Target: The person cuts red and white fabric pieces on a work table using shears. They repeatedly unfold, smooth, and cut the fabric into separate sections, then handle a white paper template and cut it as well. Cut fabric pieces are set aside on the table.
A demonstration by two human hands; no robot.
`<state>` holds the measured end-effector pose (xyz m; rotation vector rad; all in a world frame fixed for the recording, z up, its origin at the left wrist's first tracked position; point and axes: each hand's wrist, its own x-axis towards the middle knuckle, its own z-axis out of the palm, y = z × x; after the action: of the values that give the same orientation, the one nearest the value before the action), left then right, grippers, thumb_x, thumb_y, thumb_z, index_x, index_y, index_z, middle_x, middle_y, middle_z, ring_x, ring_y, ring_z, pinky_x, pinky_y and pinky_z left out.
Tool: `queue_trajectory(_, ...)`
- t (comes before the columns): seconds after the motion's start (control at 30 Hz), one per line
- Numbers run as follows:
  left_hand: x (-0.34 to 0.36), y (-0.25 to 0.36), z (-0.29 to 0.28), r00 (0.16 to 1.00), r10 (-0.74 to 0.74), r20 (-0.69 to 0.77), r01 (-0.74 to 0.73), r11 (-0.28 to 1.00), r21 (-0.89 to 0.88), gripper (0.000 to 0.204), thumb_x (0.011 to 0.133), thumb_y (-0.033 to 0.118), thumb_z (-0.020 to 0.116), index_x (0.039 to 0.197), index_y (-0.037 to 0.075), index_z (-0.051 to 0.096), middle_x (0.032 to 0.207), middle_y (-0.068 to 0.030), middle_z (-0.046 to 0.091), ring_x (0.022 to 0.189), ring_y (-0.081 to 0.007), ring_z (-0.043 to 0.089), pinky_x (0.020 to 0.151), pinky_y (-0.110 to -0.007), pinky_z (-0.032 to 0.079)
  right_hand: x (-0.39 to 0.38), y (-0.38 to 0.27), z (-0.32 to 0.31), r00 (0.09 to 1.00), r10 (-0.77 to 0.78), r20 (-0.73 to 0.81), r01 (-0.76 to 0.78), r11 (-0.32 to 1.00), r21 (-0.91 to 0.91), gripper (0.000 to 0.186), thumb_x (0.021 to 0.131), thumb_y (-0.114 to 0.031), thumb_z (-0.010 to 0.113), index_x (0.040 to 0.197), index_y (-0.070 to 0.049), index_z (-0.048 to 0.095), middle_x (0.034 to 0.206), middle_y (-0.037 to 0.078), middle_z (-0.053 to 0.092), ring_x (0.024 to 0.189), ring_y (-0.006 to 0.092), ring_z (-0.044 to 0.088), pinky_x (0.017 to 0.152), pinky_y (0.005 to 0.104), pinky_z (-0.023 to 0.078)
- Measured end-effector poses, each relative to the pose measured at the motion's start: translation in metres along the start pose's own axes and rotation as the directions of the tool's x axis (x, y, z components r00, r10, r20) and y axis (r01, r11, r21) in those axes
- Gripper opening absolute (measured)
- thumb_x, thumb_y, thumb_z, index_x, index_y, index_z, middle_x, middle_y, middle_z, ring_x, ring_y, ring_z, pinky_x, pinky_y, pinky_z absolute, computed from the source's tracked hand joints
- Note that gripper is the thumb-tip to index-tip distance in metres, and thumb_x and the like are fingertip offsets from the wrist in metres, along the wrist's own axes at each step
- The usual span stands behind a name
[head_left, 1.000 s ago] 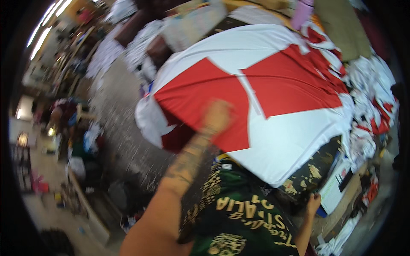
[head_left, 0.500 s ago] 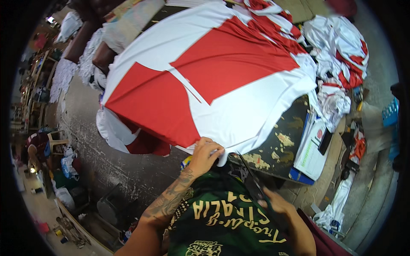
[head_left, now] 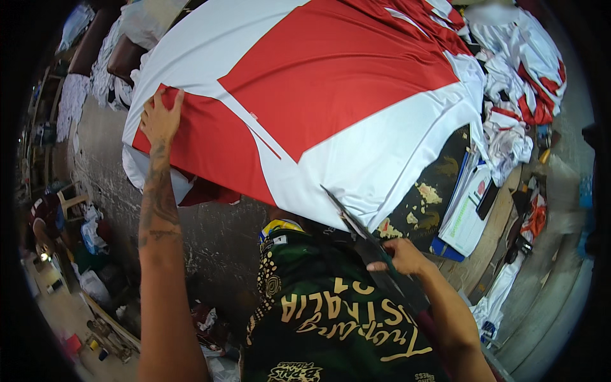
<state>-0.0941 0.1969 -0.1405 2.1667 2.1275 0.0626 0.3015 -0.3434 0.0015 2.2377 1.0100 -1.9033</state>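
Okay, right hand (head_left: 407, 256) closed round the handles of big dark scissors (head_left: 364, 235), blades pointing up-left over the white cloth (head_left: 344, 159) at the near edge of the table (head_left: 454, 145). How far the blades are parted, can't tell; biting or just lying on top, also unclear. Left hand (head_left: 160, 121) laid fingers spread on the smaller red panel (head_left: 216, 137), by the cloth's left edge, not closed up; well apart from the blades, good.

Cloth covers most of the table and hangs past its left edge. Larger red panel (head_left: 331, 70) runs toward the far right, rumpled there. Loose white folds sit by the near right corner, just beside the blades.

To cut well, I'd smooth those folds first, hold light even tension with the left, and run the lower blade along the tabletop. Stuff looks stretchy, so tugging would likely skew the line. Shirt (head_left: 331, 305) is close to the scissors: mind it.

Further out: papers (head_left: 461, 223) with a flat black object (head_left: 487, 200) at the right edge, then heaped red and white cloth (head_left: 509, 137), which could snag.
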Motion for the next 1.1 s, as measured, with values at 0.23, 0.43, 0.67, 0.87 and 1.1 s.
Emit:
queue_trajectory(0.23, 0.038, 0.006, 0.022, 0.939, 0.243, -0.243, -0.241, 0.970, 0.035, 0.076, 0.100, 0.074, 0.053, 0.164, 0.034, 0.044, 0.171, -0.0121, 0.038, 0.158, -0.0415, 0.032, 0.124, -0.069, 0.022, 0.015, -0.038, -0.011, 0.999, 0.012, 0.051, -0.010, 0.999, -0.040, 0.080, 0.074, -0.071, 0.088, 0.103, 0.002, 0.078, 0.084, 0.020, 0.073, 0.084, 0.0345, 0.073, 0.084, 0.0442, 0.056)
queue_trajectory(0.43, 0.046, -0.003, 0.026, 0.911, 0.269, -0.313, -0.281, 0.960, 0.006, 0.081, 0.097, 0.076, 0.054, 0.165, 0.035, 0.041, 0.174, -0.0101, 0.034, 0.161, -0.0391, 0.028, 0.127, -0.072, 0.016, 0.024, -0.060, -0.006, 0.991, -0.070, 0.112, 0.067, 0.997, 0.028, 0.086, 0.079, -0.072, 0.084, 0.120, 0.003, 0.073, 0.087, 0.017, 0.070, 0.088, 0.0304, 0.069, 0.084, 0.0422, 0.053)
queue_trajectory(0.67, 0.045, 0.000, 0.034, 0.928, 0.253, -0.273, -0.243, 0.967, 0.069, 0.081, 0.098, 0.078, 0.048, 0.168, 0.042, 0.033, 0.178, -0.0048, 0.027, 0.164, -0.0377, 0.021, 0.126, -0.077, 0.012, 0.044, -0.074, 0.023, 0.993, -0.088, 0.074, 0.083, 0.994, 0.065, 0.086, 0.080, -0.069, 0.087, 0.122, 0.005, 0.071, 0.079, 0.011, 0.060, 0.083, 0.0237, 0.061, 0.080, 0.0392, 0.051)
queue_trajectory(0.87, 0.044, 0.001, 0.027, 0.920, 0.270, -0.284, -0.269, 0.962, 0.042, 0.078, 0.102, 0.073, 0.048, 0.170, 0.039, 0.031, 0.178, -0.0049, 0.027, 0.164, -0.0388, 0.022, 0.125, -0.077, 0.012, 0.048, -0.078, 0.024, 0.994, -0.076, 0.072, 0.070, 0.994, 0.084, 0.077, 0.078, -0.070, 0.087, 0.100, 0.003, 0.072, 0.076, 0.010, 0.063, 0.075, 0.0231, 0.062, 0.073, 0.0396, 0.051)
queue_trajectory(1.1, 0.035, 0.011, 0.018, 0.924, 0.240, -0.298, -0.265, 0.963, -0.048, 0.085, 0.106, 0.062, 0.049, 0.175, 0.027, 0.013, 0.177, -0.0059, 0.030, 0.163, -0.0406, 0.024, 0.125, -0.077, 0.013, 0.068, -0.129, 0.016, 0.996, -0.030, 0.085, 0.023, 0.996, 0.083, 0.074, 0.077, -0.068, 0.088, 0.099, 0.001, 0.074, 0.080, 0.013, 0.069, 0.080, 0.0257, 0.068, 0.076, 0.0412, 0.052)
